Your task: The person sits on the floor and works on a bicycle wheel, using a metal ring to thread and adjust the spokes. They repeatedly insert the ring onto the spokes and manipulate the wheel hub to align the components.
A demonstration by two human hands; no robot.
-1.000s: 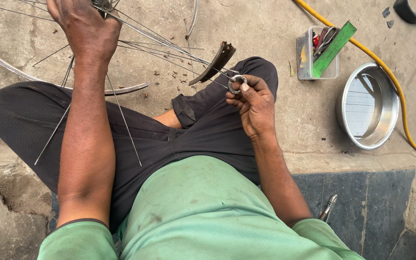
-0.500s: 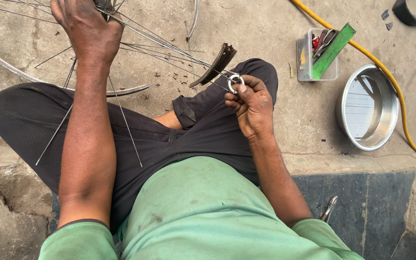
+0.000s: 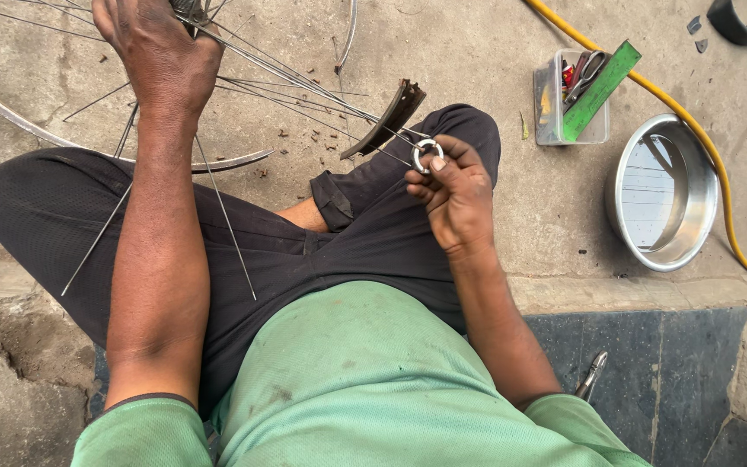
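Note:
I sit cross-legged on a concrete floor in dark trousers and a green shirt. My left hand (image 3: 159,54) grips a bundle of thin wheel spokes (image 3: 304,86) near the hub at the top edge. The spokes fan out toward a bent silver wheel rim (image 3: 54,130) lying on the floor. My right hand (image 3: 453,192) pinches a small round metal ring tool (image 3: 426,154) onto the end of a spoke above my right knee. A dark curved piece of metal (image 3: 391,117) lies just beyond it.
A clear plastic box (image 3: 571,111) with small tools and a green ruler stands at the upper right. Beside it are a steel bowl (image 3: 660,192) and a yellow hose (image 3: 693,130). Pliers (image 3: 592,374) lie by my right elbow on a dark slab.
My right hand has turned the ring tool slightly on the spoke end. My left hand holds the spokes in the same place.

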